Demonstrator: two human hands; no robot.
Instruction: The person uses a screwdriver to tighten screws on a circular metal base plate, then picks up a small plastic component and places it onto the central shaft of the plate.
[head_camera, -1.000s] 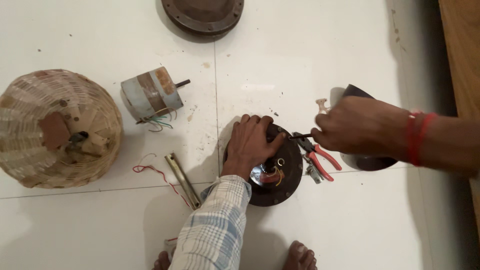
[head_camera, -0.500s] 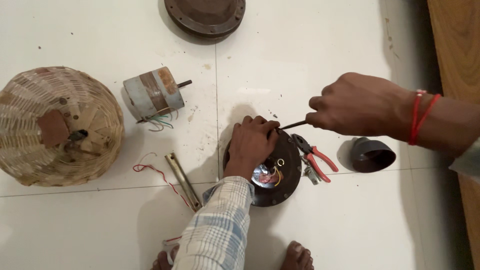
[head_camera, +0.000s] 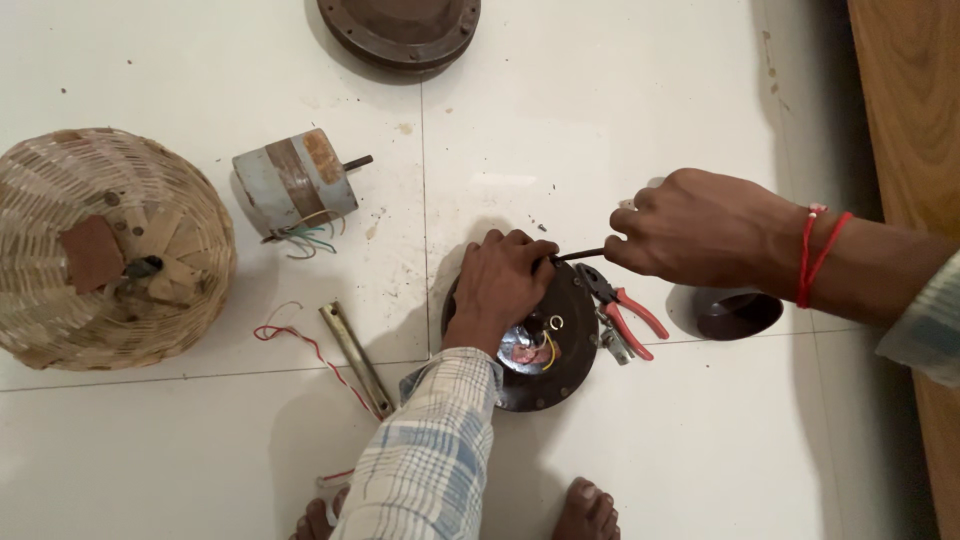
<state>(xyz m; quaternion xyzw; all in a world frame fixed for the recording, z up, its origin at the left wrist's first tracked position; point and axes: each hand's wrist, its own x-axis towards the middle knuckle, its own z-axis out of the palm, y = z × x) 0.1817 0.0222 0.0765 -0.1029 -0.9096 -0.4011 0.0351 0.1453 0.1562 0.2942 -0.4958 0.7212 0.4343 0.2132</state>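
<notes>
On the white tiled floor (head_camera: 200, 450), going left to right: one upturned woven basket (head_camera: 105, 245), then one small grey cylinder motor (head_camera: 292, 182) with a short shaft and loose coloured wires, lying on its side. Below it lie one flat metal strip (head_camera: 355, 358) and one thin red wire (head_camera: 300, 345). At the top edge sits one round dark metal cover (head_camera: 400, 30), partly cut off.

In the middle lies a second round piece, the dark motor housing (head_camera: 560, 345), flat on the floor with its shiny centre and a yellow wire showing. The left hand (head_camera: 500, 285), in a checked sleeve, presses down on its upper edge with fingers curled. The right hand (head_camera: 700, 230), with red thread at the wrist, is closed around a thin dark tool (head_camera: 578, 254), whose tip meets the left fingers at the housing's rim.

Just right of the housing lie one pair of red-handled pliers (head_camera: 625, 315), then one small dark cup (head_camera: 738, 312). Two bare feet show at the bottom.

By my judgement the motor is already out of its shell and the work on the housing is still under way.
</notes>
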